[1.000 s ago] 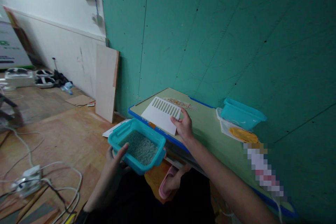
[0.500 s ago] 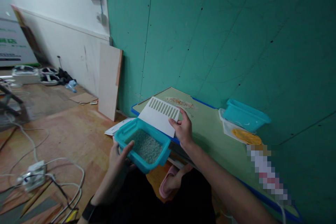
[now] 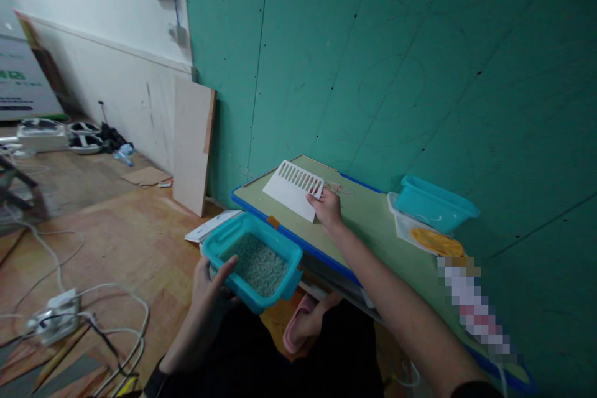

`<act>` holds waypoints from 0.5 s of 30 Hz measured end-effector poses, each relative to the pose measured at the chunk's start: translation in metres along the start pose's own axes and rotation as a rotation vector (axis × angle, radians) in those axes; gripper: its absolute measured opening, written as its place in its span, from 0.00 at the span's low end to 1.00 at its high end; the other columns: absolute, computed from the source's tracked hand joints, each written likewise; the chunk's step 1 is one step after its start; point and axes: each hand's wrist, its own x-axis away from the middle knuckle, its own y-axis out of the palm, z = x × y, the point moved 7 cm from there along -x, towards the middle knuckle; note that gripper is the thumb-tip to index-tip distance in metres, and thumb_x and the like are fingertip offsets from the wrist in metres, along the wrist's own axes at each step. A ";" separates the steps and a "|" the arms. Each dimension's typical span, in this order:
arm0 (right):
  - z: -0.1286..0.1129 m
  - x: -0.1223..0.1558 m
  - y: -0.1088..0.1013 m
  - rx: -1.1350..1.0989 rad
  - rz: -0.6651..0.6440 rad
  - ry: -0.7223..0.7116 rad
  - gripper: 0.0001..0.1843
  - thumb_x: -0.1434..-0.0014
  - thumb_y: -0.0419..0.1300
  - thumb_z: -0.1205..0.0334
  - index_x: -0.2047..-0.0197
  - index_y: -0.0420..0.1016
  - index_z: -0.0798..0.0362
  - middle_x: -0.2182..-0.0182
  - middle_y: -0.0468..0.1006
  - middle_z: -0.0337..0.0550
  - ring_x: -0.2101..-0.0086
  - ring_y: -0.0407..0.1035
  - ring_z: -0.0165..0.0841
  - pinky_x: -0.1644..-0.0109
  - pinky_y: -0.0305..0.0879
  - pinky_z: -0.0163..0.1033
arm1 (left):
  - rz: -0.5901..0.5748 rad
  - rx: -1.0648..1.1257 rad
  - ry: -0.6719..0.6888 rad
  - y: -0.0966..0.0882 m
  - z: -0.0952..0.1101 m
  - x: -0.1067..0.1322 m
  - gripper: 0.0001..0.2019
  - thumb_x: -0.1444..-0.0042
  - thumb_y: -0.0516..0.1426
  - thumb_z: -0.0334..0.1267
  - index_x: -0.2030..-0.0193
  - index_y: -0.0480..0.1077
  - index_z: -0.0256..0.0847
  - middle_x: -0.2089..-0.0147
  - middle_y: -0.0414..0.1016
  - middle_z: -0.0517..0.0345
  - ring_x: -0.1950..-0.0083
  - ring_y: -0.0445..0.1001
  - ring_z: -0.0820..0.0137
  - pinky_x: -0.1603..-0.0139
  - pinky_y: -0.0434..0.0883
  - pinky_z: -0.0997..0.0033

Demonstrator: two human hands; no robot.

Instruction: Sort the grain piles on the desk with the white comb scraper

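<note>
My left hand (image 3: 212, 280) grips the near side of a teal plastic bin (image 3: 254, 261) filled with pale greenish-grey grains, holding it just off the front edge of the green desk (image 3: 373, 230). My right hand (image 3: 328, 206) reaches out over the desk and pinches the corner of a white slotted plastic card (image 3: 293, 187), which rests tilted on the desktop. A small patch of brownish grains (image 3: 336, 187) lies on the desk just beyond that hand, partly hidden by it.
A second teal bin (image 3: 433, 204) sits on a clear lidded box with yellow contents (image 3: 431, 239) at the desk's right. A teal wall stands right behind the desk. A wooden board (image 3: 191, 143) leans at left; cables and a power strip (image 3: 56, 317) cross the floor.
My right hand has pushed the slotted card farther out across the desk, away from the bin, over most of the brownish grains. The bin in my left hand has stayed nearly where it was.
</note>
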 end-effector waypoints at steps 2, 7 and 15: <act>0.001 0.004 0.003 0.011 -0.024 0.003 0.18 0.55 0.79 0.52 0.65 0.82 0.50 0.71 0.89 0.44 0.64 0.86 0.47 0.53 0.83 0.51 | -0.016 -0.011 -0.012 -0.002 0.000 -0.002 0.37 0.46 0.74 0.58 0.35 0.67 0.54 0.46 0.77 0.52 0.65 0.81 0.64 0.67 0.82 0.60; -0.004 0.018 0.006 -0.024 -0.120 0.001 0.19 0.58 0.81 0.51 0.66 0.84 0.51 0.71 0.89 0.45 0.67 0.85 0.46 0.56 0.83 0.50 | 0.029 0.026 -0.034 -0.012 -0.005 -0.013 0.43 0.44 0.75 0.54 0.27 0.61 0.58 0.40 0.78 0.48 0.62 0.83 0.62 0.67 0.82 0.61; -0.014 0.036 -0.003 -0.092 -0.182 0.039 0.27 0.64 0.84 0.43 0.66 0.86 0.51 0.73 0.88 0.46 0.69 0.84 0.48 0.62 0.82 0.50 | 0.013 0.044 -0.045 -0.013 -0.001 -0.014 0.38 0.40 0.73 0.50 0.28 0.62 0.57 0.38 0.77 0.48 0.65 0.83 0.67 0.67 0.82 0.65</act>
